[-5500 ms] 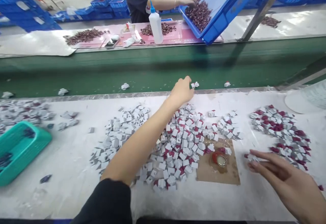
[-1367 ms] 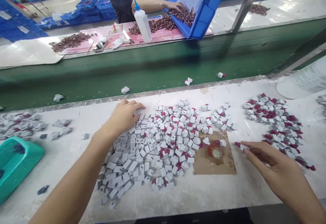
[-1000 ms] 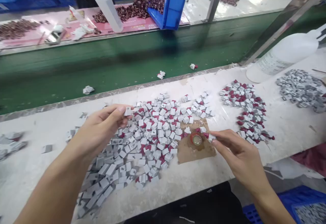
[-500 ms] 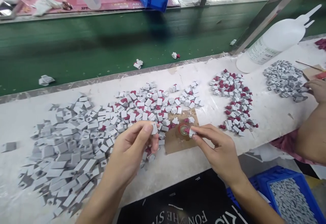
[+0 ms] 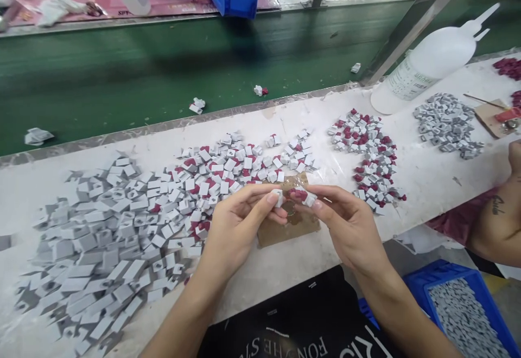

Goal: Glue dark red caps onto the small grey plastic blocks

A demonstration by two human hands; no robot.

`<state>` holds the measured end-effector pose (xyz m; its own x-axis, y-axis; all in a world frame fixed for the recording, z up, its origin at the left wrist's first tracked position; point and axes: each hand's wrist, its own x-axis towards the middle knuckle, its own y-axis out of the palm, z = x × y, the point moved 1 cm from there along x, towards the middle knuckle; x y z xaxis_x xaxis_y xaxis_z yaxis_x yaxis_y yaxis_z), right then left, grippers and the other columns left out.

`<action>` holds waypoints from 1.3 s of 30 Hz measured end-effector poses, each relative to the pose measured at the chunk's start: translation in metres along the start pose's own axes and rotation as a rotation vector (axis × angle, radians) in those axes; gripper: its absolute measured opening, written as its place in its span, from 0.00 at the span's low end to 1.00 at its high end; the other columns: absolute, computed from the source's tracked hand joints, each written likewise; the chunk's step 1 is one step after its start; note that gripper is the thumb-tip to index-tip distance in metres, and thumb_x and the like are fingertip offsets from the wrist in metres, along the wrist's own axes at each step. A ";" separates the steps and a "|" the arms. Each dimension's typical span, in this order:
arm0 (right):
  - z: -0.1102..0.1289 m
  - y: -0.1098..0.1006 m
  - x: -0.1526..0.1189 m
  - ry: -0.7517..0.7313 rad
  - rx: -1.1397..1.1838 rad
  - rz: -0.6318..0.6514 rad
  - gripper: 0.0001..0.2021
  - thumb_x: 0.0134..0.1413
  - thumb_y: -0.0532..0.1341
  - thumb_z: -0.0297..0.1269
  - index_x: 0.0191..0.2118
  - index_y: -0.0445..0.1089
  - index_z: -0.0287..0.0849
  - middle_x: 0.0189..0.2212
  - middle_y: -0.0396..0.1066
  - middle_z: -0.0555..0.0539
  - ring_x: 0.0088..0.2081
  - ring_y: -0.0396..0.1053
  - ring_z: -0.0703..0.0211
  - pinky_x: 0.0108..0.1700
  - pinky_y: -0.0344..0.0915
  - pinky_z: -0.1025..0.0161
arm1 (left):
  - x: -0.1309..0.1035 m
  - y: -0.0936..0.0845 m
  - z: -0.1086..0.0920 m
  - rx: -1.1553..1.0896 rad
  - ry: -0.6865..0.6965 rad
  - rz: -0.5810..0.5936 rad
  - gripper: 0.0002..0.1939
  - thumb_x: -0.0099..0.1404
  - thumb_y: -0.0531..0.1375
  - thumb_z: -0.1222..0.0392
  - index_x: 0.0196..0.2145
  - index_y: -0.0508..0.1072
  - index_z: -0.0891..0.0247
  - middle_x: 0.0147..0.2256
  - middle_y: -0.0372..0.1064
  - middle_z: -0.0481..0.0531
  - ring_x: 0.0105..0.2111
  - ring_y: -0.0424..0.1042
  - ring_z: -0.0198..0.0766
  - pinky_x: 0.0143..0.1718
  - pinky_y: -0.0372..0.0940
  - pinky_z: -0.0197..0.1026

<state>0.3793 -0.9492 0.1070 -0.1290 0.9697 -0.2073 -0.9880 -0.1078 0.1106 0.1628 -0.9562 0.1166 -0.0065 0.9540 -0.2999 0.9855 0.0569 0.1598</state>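
Between the thumb and fingers of my left hand (image 5: 244, 222) is a small light-grey plastic piece (image 5: 278, 198). My right hand (image 5: 350, 228) pinches a grey-and-maroon plastic piece (image 5: 306, 197), its maroon end turned toward the left hand's piece. The two pieces are very close; whether they touch I cannot tell. Both hands are over a brown cardboard sheet (image 5: 285, 233) on the white table. To the left spreads a large pile of grey pieces (image 5: 97, 249), which runs into mixed grey-and-maroon pieces (image 5: 228, 165) behind my hands.
A second cluster of grey-and-maroon pieces (image 5: 366, 154) lies to the right, near a white bottle (image 5: 423, 70). Beyond the table runs a green conveyor belt (image 5: 142, 70) with a few loose pieces. A blue crate (image 5: 476, 293) stands low right; a co-worker's arm (image 5: 496, 217) is at the right edge.
My left hand has moved right with its grey piece, up to the piece in my right hand. The belt's loose pieces have shifted left. The co-worker's hand has drawn back from the grey heap.
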 end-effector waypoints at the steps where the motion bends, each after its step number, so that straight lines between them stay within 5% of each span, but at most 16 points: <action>1: 0.000 0.001 0.002 0.004 0.034 0.017 0.12 0.71 0.77 0.49 0.54 0.89 0.56 0.52 0.90 0.46 0.51 0.89 0.45 0.56 0.88 0.46 | 0.002 0.005 0.001 -0.036 0.001 0.018 0.09 0.76 0.75 0.50 0.47 0.91 0.56 0.35 0.87 0.51 0.33 0.86 0.41 0.40 0.85 0.41; 21: 0.006 0.010 0.007 -0.079 -0.007 0.029 0.09 0.73 0.75 0.39 0.53 0.91 0.60 0.50 0.91 0.49 0.51 0.90 0.52 0.50 0.88 0.62 | 0.009 0.011 0.001 -0.154 0.029 0.043 0.09 0.72 0.79 0.52 0.45 0.92 0.58 0.38 0.90 0.53 0.36 0.89 0.40 0.41 0.86 0.36; 30: 0.015 0.014 0.009 -0.082 -0.047 0.056 0.09 0.72 0.75 0.38 0.53 0.91 0.58 0.49 0.91 0.48 0.48 0.90 0.53 0.51 0.88 0.62 | 0.008 0.009 0.003 -0.157 0.091 0.067 0.04 0.72 0.76 0.64 0.43 0.92 0.57 0.38 0.90 0.50 0.34 0.89 0.38 0.39 0.85 0.34; 39: 0.036 0.022 0.031 0.017 -0.023 0.347 0.08 0.71 0.77 0.40 0.52 0.91 0.56 0.42 0.90 0.48 0.40 0.89 0.56 0.44 0.88 0.61 | 0.004 -0.016 -0.025 0.009 0.205 0.136 0.05 0.72 0.75 0.66 0.43 0.89 0.57 0.37 0.88 0.50 0.34 0.89 0.38 0.39 0.85 0.35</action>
<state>0.3567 -0.9139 0.1379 -0.4590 0.8705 -0.1773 -0.8865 -0.4358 0.1554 0.1423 -0.9459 0.1367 0.0932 0.9925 -0.0788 0.9810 -0.0780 0.1775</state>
